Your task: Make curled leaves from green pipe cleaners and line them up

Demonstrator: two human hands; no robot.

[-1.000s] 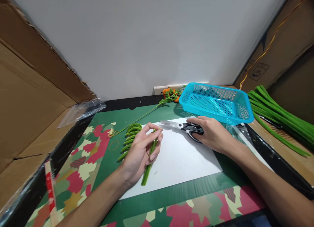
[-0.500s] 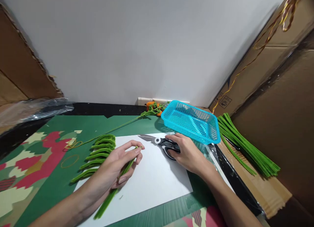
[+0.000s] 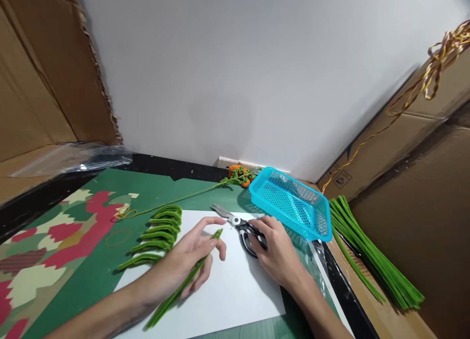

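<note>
Several green fuzzy stems [image 3: 168,305] lie in my left hand [image 3: 194,251], held between thumb and fingers, with the index finger lifted off them. Their tips point up and right towards the scissors. My right hand [image 3: 275,248] grips the black handles of the scissors [image 3: 235,221], whose blades are slightly apart and point up-left over the white paper [image 3: 235,295]. Beside my left forearm, a row of curved green fuzzy pieces [image 3: 157,234] rests partly on the paper's left edge.
Behind the scissors sits a blue basket [image 3: 286,199]. Orange flowers [image 3: 238,171] on a long green stem lie at the back. At right, a bundle of green stems [image 3: 378,256] rests on cardboard. A rubber band [image 3: 117,237] lies left.
My left index finger has lifted away from the stem tips. The scissors, still in my right hand, have turned, and their blades have parted a little. The view has shifted.
</note>
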